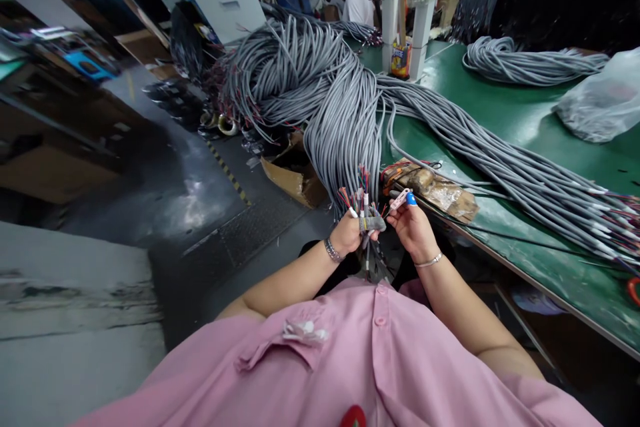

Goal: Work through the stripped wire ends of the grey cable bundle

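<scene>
My left hand (346,233) is closed around a bundle of grey cable ends, with thin red and other coloured wires (364,179) fanning out above the fingers. A grey sleeve with a yellowish band (371,223) lies across the front of that hand, seemingly on a finger. Just to the right, my right hand (414,232) pinches a small flat pale pink piece (400,199), whose exact kind I cannot make out. A blue wrap (411,199) covers one of its fingertips. The two hands are close together, below the large hanging bunch of grey cables (345,127).
Long grey cables (480,147) run across the green table (445,73) on my right. At its edge lies a taped wooden block (430,188). A plastic bag (603,103) rests farther right. An open cardboard box (295,173) sits below the cables. Behind the table is another person (357,0).
</scene>
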Demonstrator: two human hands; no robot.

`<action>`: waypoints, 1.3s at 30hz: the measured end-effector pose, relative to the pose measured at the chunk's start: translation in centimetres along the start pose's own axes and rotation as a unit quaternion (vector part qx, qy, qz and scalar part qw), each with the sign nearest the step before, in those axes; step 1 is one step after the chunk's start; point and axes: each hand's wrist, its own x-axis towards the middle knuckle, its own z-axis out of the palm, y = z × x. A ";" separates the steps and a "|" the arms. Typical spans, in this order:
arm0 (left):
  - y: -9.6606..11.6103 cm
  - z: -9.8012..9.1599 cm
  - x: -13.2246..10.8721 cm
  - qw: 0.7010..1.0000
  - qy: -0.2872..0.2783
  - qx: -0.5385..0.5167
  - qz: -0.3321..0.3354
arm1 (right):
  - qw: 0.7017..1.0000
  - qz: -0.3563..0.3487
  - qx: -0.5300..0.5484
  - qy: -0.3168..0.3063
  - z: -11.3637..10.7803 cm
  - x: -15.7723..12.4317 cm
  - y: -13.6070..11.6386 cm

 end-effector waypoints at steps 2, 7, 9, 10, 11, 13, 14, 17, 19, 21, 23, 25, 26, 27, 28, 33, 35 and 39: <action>0.1 0.1 0.4 1.000 -0.024 0.000 -0.013 | 1.000 0.010 0.013 0.009 0.0 0.3 0.1; 0.0 0.6 1.0 0.998 -0.040 0.033 -0.024 | 0.996 -0.066 -0.044 0.045 -0.4 0.7 0.6; -0.2 0.7 1.2 0.997 -0.047 0.049 -0.026 | 0.981 -0.140 -0.109 0.081 -0.8 0.9 1.0; -0.3 0.7 1.4 0.997 -0.048 0.057 -0.027 | 0.972 -0.168 -0.135 0.094 -0.9 0.9 1.2; -0.3 0.7 1.5 0.996 -0.049 0.064 -0.029 | 0.967 -0.181 -0.150 0.095 -1.1 1.0 1.4; -0.5 0.7 1.6 0.996 -0.048 0.071 -0.028 | 0.978 -0.153 -0.129 0.060 -1.3 1.2 1.6; -0.5 0.7 1.7 0.996 -0.046 0.068 -0.025 | 0.987 -0.122 -0.099 0.035 -1.4 1.3 1.6; -0.7 0.6 1.8 0.998 -0.035 0.049 -0.019 | 0.999 -0.036 -0.004 -0.011 -1.2 1.6 1.4; -0.7 0.6 1.9 0.998 -0.032 0.043 -0.022 | 0.999 -0.018 0.032 -0.006 -1.0 1.7 1.2; -0.7 0.6 1.8 0.998 -0.030 0.050 -0.027 | 0.998 -0.020 0.051 0.009 -0.8 1.7 1.1; -0.6 0.7 1.7 0.997 -0.029 0.062 -0.028 | 0.998 -0.023 0.061 0.021 -0.7 1.8 1.1; -0.4 0.8 1.6 0.997 -0.030 0.071 -0.027 | 0.997 -0.021 0.067 0.028 -0.6 1.8 1.1; -0.4 0.9 1.5 0.997 -0.030 0.072 -0.027 | 0.997 -0.018 0.070 0.028 -0.6 1.8 1.1; -0.3 0.9 1.5 0.997 -0.029 0.070 -0.027 | 0.997 -0.014 0.073 0.028 -0.5 1.7 1.1; -0.2 1.0 1.4 0.997 -0.027 0.067 -0.026 | 0.997 -0.010 0.075 0.026 -0.5 1.6 1.1; -0.3 1.0 1.3 0.999 -0.020 0.034 -0.011 | 0.998 0.012 0.069 0.005 -0.5 1.1 0.8; -0.4 0.9 1.1 1.000 -0.015 0.027 -0.003 | 0.998 0.022 0.061 -0.014 -0.5 0.9 0.6; -0.6 0.5 0.0 0.997 -0.014 0.074 0.001 | 0.998 0.027 0.045 -0.018 -0.6 0.6 0.1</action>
